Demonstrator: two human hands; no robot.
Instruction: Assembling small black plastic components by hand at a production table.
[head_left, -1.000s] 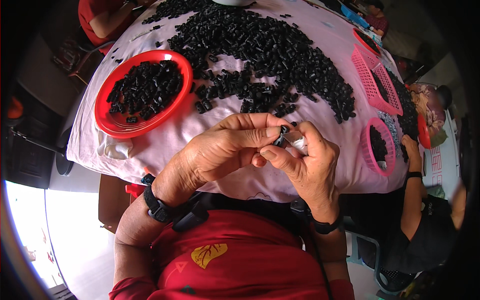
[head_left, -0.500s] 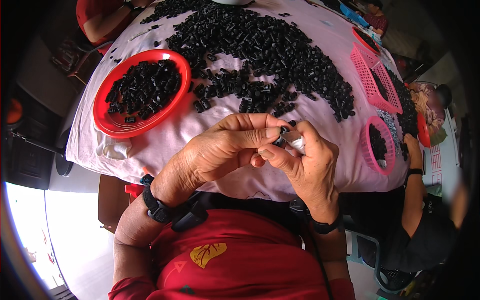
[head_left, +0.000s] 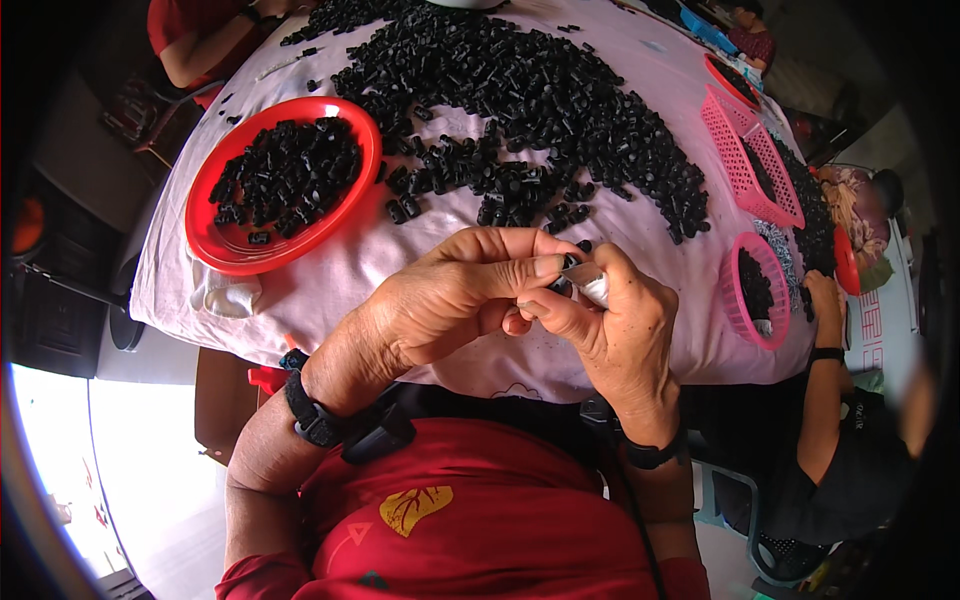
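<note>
Between thumb and fingertips my left hand (head_left: 455, 290) pinches a small black cylindrical part (head_left: 568, 262), mostly hidden by the fingers. My right hand (head_left: 620, 325) is closed on a thin flat blade (head_left: 582, 272) with a white wrapped grip (head_left: 597, 291). The blade's edge lies against or right beside the black part; I cannot tell whether it touches. Both hands are raised over the near edge of the table. Beyond them spreads a large heap of similar black parts (head_left: 530, 110). To the left, a red round tray (head_left: 225, 258) holds many more of them.
A pink cloth (head_left: 310, 310) covers the table. On the right stand a pink rectangular basket (head_left: 745, 120) and a pink round basket (head_left: 735, 300), both holding black parts. A co-worker's arm (head_left: 825, 380) reaches in at right; another person in red (head_left: 200, 45) sits at far left.
Almost nothing differs. The blade in my right hand has tilted slightly against the black part, while my left hand keeps its pinch.
</note>
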